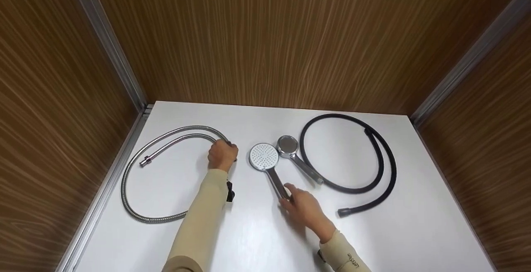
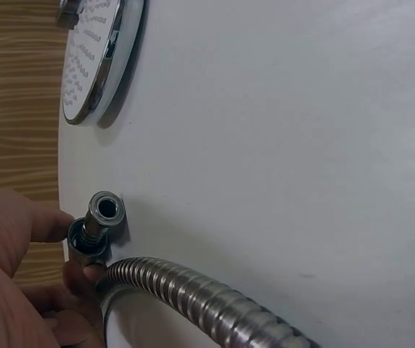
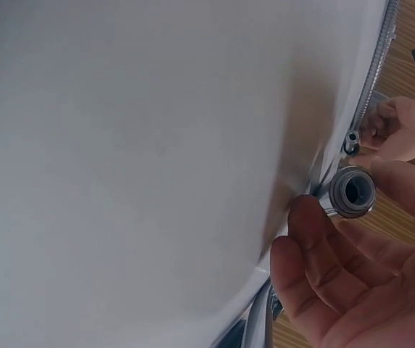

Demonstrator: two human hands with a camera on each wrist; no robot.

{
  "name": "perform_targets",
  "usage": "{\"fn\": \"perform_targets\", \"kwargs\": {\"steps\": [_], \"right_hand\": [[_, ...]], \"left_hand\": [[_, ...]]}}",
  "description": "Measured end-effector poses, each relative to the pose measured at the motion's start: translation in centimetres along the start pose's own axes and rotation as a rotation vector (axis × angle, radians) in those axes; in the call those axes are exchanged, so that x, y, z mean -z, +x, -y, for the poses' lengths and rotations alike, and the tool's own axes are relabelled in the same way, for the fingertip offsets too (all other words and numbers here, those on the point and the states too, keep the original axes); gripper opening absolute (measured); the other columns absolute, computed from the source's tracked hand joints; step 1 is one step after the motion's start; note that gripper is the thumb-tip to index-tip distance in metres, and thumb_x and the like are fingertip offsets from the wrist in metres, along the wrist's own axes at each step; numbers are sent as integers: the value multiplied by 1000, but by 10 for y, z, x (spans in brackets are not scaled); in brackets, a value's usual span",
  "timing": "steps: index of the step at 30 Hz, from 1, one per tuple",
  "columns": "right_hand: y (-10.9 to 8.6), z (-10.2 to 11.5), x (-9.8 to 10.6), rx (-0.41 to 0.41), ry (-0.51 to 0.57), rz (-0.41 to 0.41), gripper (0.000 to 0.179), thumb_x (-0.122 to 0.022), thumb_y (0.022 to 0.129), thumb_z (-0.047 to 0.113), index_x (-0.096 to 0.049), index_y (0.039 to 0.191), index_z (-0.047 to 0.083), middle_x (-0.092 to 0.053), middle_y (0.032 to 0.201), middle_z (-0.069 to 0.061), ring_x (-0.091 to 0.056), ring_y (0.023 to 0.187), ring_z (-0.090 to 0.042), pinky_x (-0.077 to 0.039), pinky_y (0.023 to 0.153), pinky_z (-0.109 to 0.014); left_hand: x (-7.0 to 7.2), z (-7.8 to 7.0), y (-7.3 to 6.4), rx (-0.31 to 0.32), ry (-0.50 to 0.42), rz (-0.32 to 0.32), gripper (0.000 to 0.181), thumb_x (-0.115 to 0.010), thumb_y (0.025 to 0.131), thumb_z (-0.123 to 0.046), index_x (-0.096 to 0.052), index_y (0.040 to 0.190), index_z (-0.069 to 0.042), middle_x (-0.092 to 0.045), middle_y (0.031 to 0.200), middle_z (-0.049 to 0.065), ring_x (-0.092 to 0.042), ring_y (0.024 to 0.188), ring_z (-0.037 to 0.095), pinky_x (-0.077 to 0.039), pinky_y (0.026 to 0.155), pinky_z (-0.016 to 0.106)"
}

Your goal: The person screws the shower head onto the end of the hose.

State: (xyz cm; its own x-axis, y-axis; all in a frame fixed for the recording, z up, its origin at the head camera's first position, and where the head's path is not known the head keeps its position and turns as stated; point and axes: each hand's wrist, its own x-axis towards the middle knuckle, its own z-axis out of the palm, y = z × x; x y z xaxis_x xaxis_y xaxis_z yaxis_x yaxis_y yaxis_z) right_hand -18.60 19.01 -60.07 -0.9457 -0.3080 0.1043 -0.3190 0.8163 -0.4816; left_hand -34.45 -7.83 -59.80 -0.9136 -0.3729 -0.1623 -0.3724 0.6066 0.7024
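Note:
On the left side of the white table, a silver metal shower hose lies in a loop. My left hand pinches it near one end, where the wrist view shows the bare fitting poking out of its loose nut. A shower head with a round white spray face lies face up in the middle. My right hand holds the lower end of its handle between thumb and fingers. The right wrist view shows the handle's threaded open end.
A second, smaller shower head with a dark grey face lies right beside the first. A black hose is coiled at the right. The hose's other connector lies at the left. Wood-grain panels enclose the table behind and on both sides.

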Motion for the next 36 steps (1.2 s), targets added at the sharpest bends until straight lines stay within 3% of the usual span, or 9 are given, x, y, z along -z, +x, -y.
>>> {"fn": "perform_targets", "kwargs": {"steps": [12,20,25,30,36], "right_hand": [[3,-1,0,23,38,-8,47,-71,99,15,-59,141,-1,-58,73,4,-46,63,-10,-40,57,-29],[3,1,-1,17,72,-38,45,-71,98,14,-60,139,-3,-62,78,2,-47,63,-9,-42,57,-28],[3,3,-3,8,69,-99,38,-71,95,11,-65,130,-4,-67,86,-4,-54,72,-12,-51,65,-33],[4,4,-5,-21,105,-193,24,-71,93,8,-71,114,-2,-66,85,-5,-53,72,-13,-50,64,-30],[7,4,-6,-70,180,-313,21,-74,90,7,-73,108,-4,-67,83,-7,-55,70,-13,-50,63,-27]], "left_hand": [[11,-3,-5,-28,-89,50,33,-62,98,-35,-69,80,-8,-69,72,6,-65,68,25,-49,63,37],[14,-1,-3,-12,-110,29,34,-65,96,-37,-70,82,-7,-70,70,7,-64,62,23,-49,62,36],[14,-2,-3,52,-211,58,32,-66,95,-37,-70,87,-7,-68,71,3,-62,60,18,-48,59,32],[11,-3,3,93,-321,104,24,-67,92,-28,-71,82,-6,-66,63,-1,-66,52,12,-56,52,25],[9,-4,6,146,-451,140,20,-65,90,-22,-66,83,-3,-65,63,3,-68,48,13,-62,54,28]]}}
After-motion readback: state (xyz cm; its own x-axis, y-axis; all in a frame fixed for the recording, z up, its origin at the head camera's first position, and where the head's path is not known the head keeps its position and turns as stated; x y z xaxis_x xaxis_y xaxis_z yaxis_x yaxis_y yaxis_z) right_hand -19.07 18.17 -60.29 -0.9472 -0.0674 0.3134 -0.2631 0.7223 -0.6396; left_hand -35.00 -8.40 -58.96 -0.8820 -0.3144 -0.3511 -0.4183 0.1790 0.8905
